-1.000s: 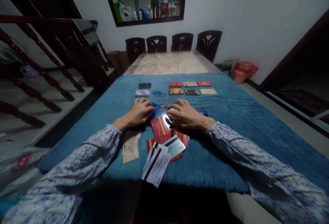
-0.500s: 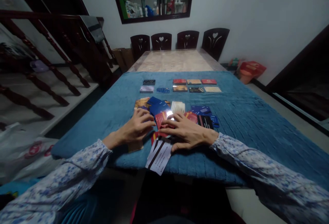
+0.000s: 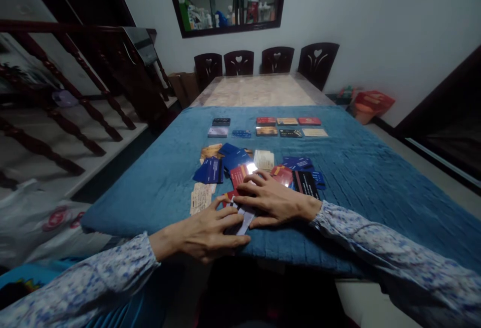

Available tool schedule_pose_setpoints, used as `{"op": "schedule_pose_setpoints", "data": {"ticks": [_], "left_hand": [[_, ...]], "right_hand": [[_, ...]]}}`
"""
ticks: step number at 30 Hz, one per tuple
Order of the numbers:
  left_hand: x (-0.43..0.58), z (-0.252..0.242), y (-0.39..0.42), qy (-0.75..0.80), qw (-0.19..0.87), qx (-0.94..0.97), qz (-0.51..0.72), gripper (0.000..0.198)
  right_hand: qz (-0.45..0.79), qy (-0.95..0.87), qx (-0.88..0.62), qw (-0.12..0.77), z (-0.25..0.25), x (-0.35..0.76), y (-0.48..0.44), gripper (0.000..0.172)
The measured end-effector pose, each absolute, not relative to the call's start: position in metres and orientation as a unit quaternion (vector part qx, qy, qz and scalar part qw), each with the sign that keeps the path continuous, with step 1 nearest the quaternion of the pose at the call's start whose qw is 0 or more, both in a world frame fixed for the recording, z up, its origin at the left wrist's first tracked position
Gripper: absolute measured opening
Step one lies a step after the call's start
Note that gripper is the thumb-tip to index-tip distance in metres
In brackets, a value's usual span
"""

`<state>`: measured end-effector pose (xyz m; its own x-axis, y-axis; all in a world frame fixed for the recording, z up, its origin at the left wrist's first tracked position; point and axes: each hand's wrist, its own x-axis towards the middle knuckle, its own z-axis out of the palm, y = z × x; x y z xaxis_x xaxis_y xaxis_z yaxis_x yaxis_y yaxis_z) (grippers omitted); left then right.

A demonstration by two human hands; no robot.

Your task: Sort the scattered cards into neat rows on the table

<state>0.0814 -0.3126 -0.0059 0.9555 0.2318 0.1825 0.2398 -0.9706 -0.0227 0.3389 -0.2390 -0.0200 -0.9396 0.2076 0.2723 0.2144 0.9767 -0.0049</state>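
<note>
A loose heap of plastic cards (image 3: 240, 165), blue, red, black and cream, lies on a blue cloth (image 3: 356, 177) near the table's front edge. My left hand (image 3: 212, 228) sits at the front edge with its fingers curled around white cards with dark stripes (image 3: 246, 217). My right hand (image 3: 272, 198) lies flat on the same white cards and on red cards beside them, fingers stretched to the left. Further back, sorted cards lie in two neat groups (image 3: 267, 127).
Beyond the cloth the bare stone tabletop (image 3: 259, 92) runs to four dark chairs (image 3: 266, 61) at the wall. A wooden stair railing (image 3: 67, 82) is on the left, with a white plastic bag (image 3: 37, 222) below. A red bin (image 3: 372, 105) stands at the right wall.
Both hands drew back from the heap's middle toward the front edge. My left hand moved down onto the white striped cards, uncovering blue and cream cards on the left.
</note>
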Motion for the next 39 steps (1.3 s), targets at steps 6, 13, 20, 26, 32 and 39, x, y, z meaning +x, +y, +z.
{"op": "schedule_pose_setpoints", "data": {"ticks": [6, 13, 20, 26, 32, 39], "left_hand": [[0.08, 0.002, -0.292, -0.144, 0.016, -0.988, -0.046, 0.049], [0.084, 0.005, -0.264, -0.115, 0.101, -0.988, -0.03, 0.039], [0.092, 0.001, -0.235, -0.124, 0.129, -0.984, -0.017, 0.047], [0.103, -0.004, -0.213, -0.157, 0.112, -0.981, 0.006, 0.057], [0.118, -0.008, -0.184, -0.169, 0.047, -0.984, 0.005, 0.063], [0.137, -0.013, -0.166, -0.157, -0.038, -0.985, -0.064, 0.074]], "right_hand": [[-0.063, -0.975, -0.149, 0.152, -0.024, 0.343, -0.228, 0.063], [-0.1, -0.961, -0.2, 0.16, -0.025, 0.35, -0.213, 0.059], [-0.119, -0.946, -0.264, 0.147, -0.026, 0.365, -0.198, 0.058], [-0.125, -0.932, -0.311, 0.137, -0.026, 0.381, -0.183, 0.06], [-0.112, -0.923, -0.346, 0.125, -0.031, 0.401, -0.165, 0.06], [-0.11, -0.911, -0.373, 0.138, -0.035, 0.421, -0.151, 0.053]]}}
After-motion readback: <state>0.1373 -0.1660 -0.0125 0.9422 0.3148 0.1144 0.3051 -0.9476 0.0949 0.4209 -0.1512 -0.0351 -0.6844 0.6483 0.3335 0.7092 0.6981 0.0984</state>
